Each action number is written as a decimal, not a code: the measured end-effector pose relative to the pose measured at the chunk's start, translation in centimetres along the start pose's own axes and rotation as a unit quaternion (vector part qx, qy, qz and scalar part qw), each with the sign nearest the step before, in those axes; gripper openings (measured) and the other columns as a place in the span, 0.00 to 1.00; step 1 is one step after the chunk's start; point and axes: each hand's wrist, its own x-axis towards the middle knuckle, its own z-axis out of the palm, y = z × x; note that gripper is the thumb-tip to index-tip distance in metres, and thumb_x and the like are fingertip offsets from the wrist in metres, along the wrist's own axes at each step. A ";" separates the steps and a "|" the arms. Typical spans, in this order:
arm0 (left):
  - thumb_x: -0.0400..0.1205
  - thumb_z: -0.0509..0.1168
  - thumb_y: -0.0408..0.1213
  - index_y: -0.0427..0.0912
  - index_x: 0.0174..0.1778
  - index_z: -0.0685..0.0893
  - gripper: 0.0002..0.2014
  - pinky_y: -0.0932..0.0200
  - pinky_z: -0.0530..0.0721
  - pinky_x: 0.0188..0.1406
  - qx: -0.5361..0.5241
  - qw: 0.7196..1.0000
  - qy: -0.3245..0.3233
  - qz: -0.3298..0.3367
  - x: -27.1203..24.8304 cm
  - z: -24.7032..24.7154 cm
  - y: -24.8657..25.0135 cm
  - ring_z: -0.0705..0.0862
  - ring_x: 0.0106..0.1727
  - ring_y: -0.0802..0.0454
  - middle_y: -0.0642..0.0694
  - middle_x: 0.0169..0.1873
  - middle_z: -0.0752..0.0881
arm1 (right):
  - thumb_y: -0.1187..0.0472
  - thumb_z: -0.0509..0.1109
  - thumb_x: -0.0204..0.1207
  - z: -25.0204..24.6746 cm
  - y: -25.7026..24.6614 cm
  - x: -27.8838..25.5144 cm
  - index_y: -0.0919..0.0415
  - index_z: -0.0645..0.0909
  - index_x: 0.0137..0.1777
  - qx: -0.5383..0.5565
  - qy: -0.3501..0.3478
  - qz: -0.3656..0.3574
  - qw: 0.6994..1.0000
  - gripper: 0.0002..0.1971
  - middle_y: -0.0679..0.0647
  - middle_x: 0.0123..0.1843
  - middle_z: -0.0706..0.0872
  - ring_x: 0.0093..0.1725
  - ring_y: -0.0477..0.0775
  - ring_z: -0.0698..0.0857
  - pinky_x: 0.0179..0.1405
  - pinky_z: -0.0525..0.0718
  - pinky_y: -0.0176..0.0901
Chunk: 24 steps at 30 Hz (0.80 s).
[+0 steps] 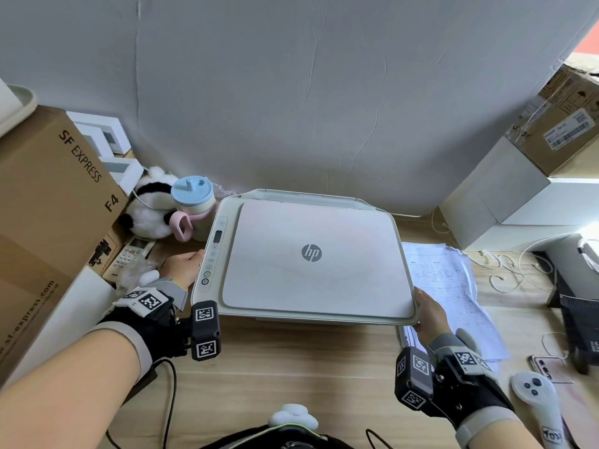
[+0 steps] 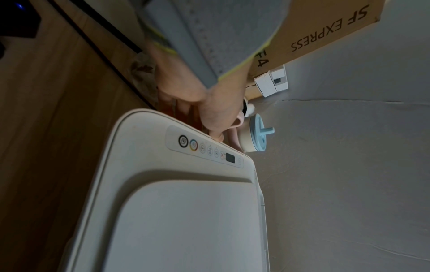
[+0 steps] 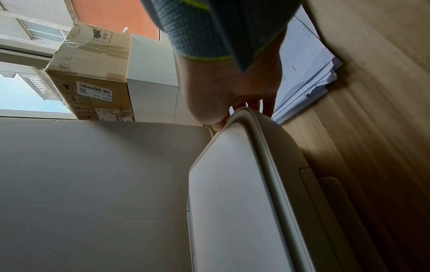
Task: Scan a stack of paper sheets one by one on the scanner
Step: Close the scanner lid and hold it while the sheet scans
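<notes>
**A:** Where do things stand for you right now?

**B:** The scanner (image 1: pixel 311 257) sits mid-desk with its lid (image 1: pixel 316 260) flat shut. Your left hand (image 1: pixel 181 265) is against the scanner's left side by the control panel (image 1: pixel 212 252), thumb up on the edge and fingers down the side wall. Your right hand (image 1: pixel 429 314) is at the near right corner, thumb on the rim and fingers curled under it. Neither hand holds a sheet.

**A:** And the paper?

**B:** The stack of paper sheets (image 1: pixel 450 286) lies on the desk (image 1: pixel 291 367) just right of the scanner, a bit fanned, its left edge reaching under the scanner's right side.

**A:** So what makes this step go well?

**B:** It looks like you are either squaring the machine up or about to raise the lid; I cannot tell which. If you are shifting it, move both sides together so it does not twist, and watch that it does not drag or crease the sheets beneath its right edge. If you are opening it, catch only the lid's lip with your right fingers, not the body, and let your left hand steady the base clear of the buttons (image 2: pixel 193 145). Mind the cup (image 1: pixel 194 202) at the far left corner.
</notes>
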 end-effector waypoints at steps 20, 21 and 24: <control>0.82 0.64 0.46 0.38 0.52 0.89 0.16 0.60 0.70 0.51 0.031 0.999 0.005 0.009 -1.1 0.0 0.6 0.80 0.49 0.45 0.37 0.53 0.88 | 0.60 0.58 0.84 0.4 -0.3 -0.9 0.56 0.77 0.53 0.025 0.001 0.005 1.000 0.07 0.49 0.41 0.80 0.39 0.47 0.78 0.39 0.76 0.43; 0.82 0.63 0.46 0.38 0.51 0.89 0.16 0.60 0.70 0.50 0.035 0.999 0.005 0.010 -1.2 -0.1 0.7 0.79 0.48 0.46 0.37 0.53 0.88 | 0.60 0.58 0.84 0.4 -0.3 -0.8 0.56 0.75 0.56 0.034 0.000 0.004 0.999 0.06 0.49 0.41 0.79 0.39 0.48 0.77 0.40 0.76 0.43; 0.82 0.63 0.47 0.39 0.51 0.89 0.15 0.60 0.70 0.50 0.032 0.999 0.001 0.003 -1.2 -0.1 0.8 0.81 0.49 0.44 0.38 0.53 0.88 | 0.59 0.58 0.84 0.4 -0.1 -0.5 0.57 0.73 0.57 0.045 -0.005 0.003 0.999 0.06 0.50 0.41 0.78 0.38 0.48 0.77 0.41 0.76 0.44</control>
